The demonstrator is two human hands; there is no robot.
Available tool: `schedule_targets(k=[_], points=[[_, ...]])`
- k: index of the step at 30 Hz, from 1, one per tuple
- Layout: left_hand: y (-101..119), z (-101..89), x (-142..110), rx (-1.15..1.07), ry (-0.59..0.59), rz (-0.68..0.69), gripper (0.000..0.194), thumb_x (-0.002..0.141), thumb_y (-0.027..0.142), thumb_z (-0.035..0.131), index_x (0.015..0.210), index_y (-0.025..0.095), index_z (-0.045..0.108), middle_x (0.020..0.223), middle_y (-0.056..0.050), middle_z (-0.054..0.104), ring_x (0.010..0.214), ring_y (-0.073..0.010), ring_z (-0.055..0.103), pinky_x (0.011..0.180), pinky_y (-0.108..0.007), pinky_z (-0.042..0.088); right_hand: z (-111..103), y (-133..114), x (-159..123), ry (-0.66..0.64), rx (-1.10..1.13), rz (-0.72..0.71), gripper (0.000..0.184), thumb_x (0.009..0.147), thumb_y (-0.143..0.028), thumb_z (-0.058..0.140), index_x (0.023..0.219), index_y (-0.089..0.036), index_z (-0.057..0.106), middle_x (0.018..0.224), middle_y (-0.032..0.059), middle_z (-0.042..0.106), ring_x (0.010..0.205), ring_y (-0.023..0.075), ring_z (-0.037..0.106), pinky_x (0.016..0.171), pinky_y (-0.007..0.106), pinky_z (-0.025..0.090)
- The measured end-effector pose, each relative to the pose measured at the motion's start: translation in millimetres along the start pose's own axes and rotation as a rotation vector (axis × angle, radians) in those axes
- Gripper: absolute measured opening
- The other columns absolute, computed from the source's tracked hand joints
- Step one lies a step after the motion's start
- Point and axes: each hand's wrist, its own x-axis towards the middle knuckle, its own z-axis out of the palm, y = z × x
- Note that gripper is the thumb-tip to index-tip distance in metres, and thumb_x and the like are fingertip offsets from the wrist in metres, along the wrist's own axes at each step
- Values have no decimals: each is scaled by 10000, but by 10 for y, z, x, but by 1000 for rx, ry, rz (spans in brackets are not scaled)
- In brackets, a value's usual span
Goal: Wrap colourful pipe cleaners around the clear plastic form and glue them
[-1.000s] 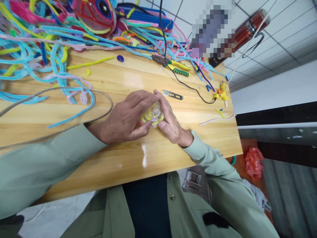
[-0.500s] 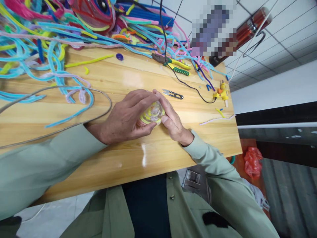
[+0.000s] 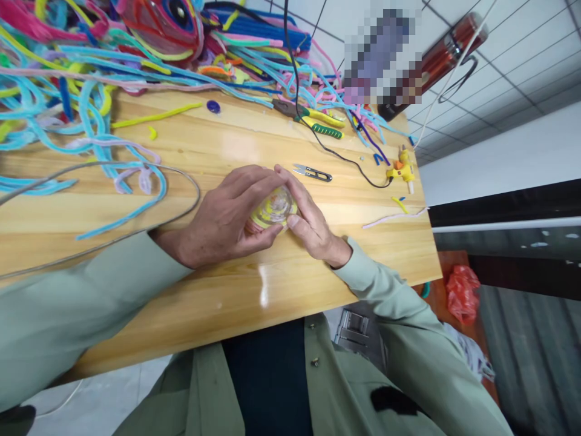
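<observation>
On the wooden table (image 3: 236,290), a round, partly clear object with yellow and pinkish bands (image 3: 273,208) sits between my two hands; its exact kind does not show. My left hand (image 3: 231,212) curves around its left side, fingers over the far edge and thumb along the near edge. From the right, my right hand (image 3: 309,224) cups the same object, its thumb against the side. The fingertips of both hands almost meet at the far side and hide part of it. Just beyond my right hand lie thread snips (image 3: 313,173).
Pliers with green and yellow handles (image 3: 318,121) lie farther back. A tangle of coloured pipe cleaners (image 3: 95,109) covers the back left. A yellow glue gun (image 3: 403,171) with a black cord is near the right edge. A red thermos (image 3: 436,63) stands at the back right.
The whole view has shifted slightly, so the things on the table appear a little farther left. Both hands keep the same hold on the round object.
</observation>
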Motion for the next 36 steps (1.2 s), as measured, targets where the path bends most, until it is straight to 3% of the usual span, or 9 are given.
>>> schedule_targets(k=[5, 8, 12, 16, 21, 25, 28, 33, 36], points=[[1, -1, 6, 4, 8, 5, 737, 1085, 466, 693, 1720, 216, 414, 1521, -186, 673, 1440, -358, 660, 1200, -558, 618, 4, 6, 17, -19, -35, 2, 868, 1092, -819, 375, 1815, -361, 234, 1903, -2, 328, 1787, 246, 275, 1485, 502, 263], [3, 2, 7, -14, 20, 2, 766, 1078, 482, 694, 1747, 277, 382, 1525, -158, 680, 1426, -351, 673, 1192, -574, 628, -12, -19, 35, -53, -59, 77, 970, 1033, -900, 420, 1810, -342, 263, 1901, 15, 335, 1788, 258, 276, 1483, 484, 270], [-10, -7, -4, -52, 4, -22, 798, 1065, 464, 705, 1770, 339, 353, 1561, -134, 660, 1427, -378, 666, 1162, -611, 642, -8, -30, 38, -50, -23, 71, 940, 1047, -889, 378, 1807, -347, 269, 1899, 16, 340, 1781, 262, 297, 1474, 503, 287], [-64, -25, -8, -39, -3, 28, 855, 1055, 433, 710, 1800, 327, 305, 1581, -109, 639, 1402, -398, 679, 1147, -635, 645, 2, -18, 42, -38, -7, 29, 969, 1029, -859, 508, 1815, -356, 249, 1901, 25, 335, 1768, 282, 331, 1471, 501, 290], [-123, -59, -5, -30, 10, 82, 961, 970, 450, 807, 1801, 310, 346, 1526, -137, 681, 1310, -429, 707, 1029, -643, 685, 15, -7, 103, -52, -26, 119, 997, 975, -877, 611, 1801, -413, 302, 1887, -34, 363, 1755, 272, 364, 1443, 452, 363], [-108, -75, -46, -8, -10, -19, 962, 932, 492, 785, 1792, 399, 364, 1542, -105, 687, 1268, -470, 710, 991, -703, 663, 166, 71, 181, -70, -40, 170, 1095, 931, -717, 826, 1816, -466, 232, 1886, -91, 324, 1750, 255, 377, 1435, 414, 390], [-111, -66, -82, -35, -52, -139, 930, 884, 561, 760, 1738, 548, 393, 1571, -28, 687, 1282, -555, 691, 1031, -833, 586, 267, 183, 226, -49, -82, 202, 1039, 999, -549, 820, 1799, -566, 156, 1868, -185, 298, 1753, 181, 361, 1435, 353, 382], [-133, -37, -85, -49, -102, -148, 942, 863, 553, 758, 1727, 559, 384, 1591, -51, 661, 1338, -600, 642, 1069, -884, 537, 187, 219, 171, -17, -22, -14, 948, 1107, -695, 535, 1827, -164, 220, 1891, 110, 342, 1756, 192, 347, 1439, 356, 333], [-94, -40, -68, 0, -59, -81, 967, 894, 478, 795, 1768, 457, 381, 1524, -105, 689, 1311, -507, 686, 1069, -768, 608, 87, 102, 78, 172, -25, 27, 726, 1078, -800, 467, 1604, -311, 576, 1707, 50, 616, 1605, 234, 555, 1352, 413, 469]])
